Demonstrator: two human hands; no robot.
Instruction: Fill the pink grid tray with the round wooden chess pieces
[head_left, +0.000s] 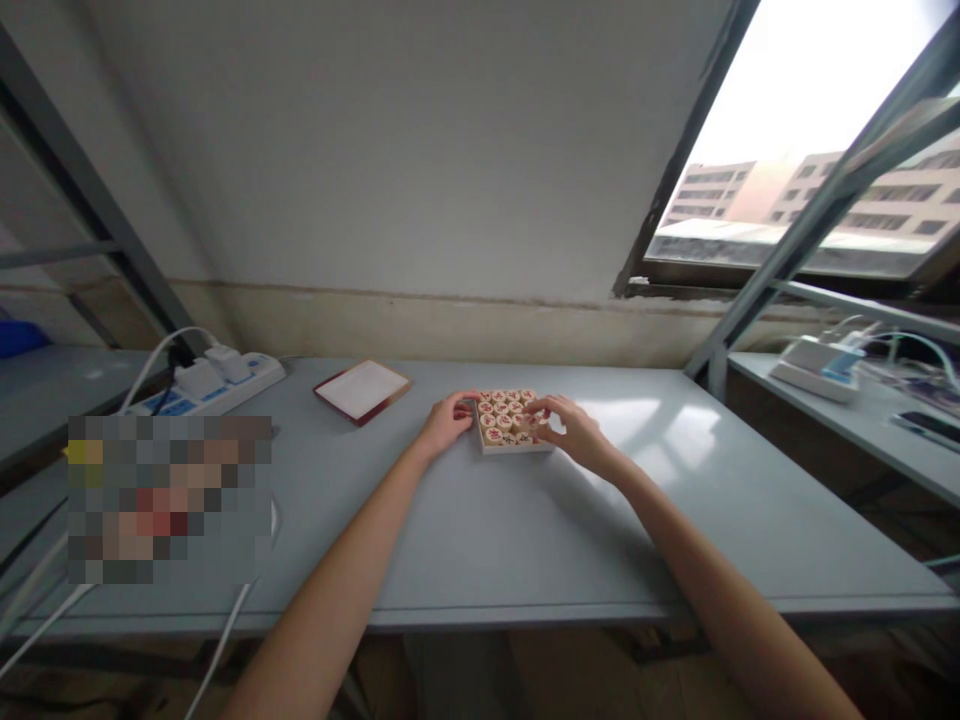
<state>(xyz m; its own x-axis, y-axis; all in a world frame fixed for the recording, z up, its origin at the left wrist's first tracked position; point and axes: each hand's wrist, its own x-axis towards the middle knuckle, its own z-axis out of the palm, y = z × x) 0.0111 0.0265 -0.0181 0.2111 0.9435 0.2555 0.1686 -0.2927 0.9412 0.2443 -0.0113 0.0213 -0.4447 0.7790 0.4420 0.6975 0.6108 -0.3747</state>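
Small wooden tray (513,446) of round game pieces (501,408), sitting mid-desk, just past the middle of the grey desk (480,540). Roughly square, so no real long axis; near edge facing the body. Left hand (448,420) pressed to the tray's left rim, fingers curled against the wall, bracing rather than pinching. Right hand (568,427) over the tray's right side, grip closed around one piece, thumb and fingertips together on it — though whether lifted or merely touched, cannot tell. Right hand nearer the pieces, left nearer the rim. Count: one tray, pieces packed in about four rows of four, exact number too small to read. Further out: one red-edged lid (362,390) lying flat to the left, well apart; one white power strip (206,384) beyond that, cables trailing off the desk edge.
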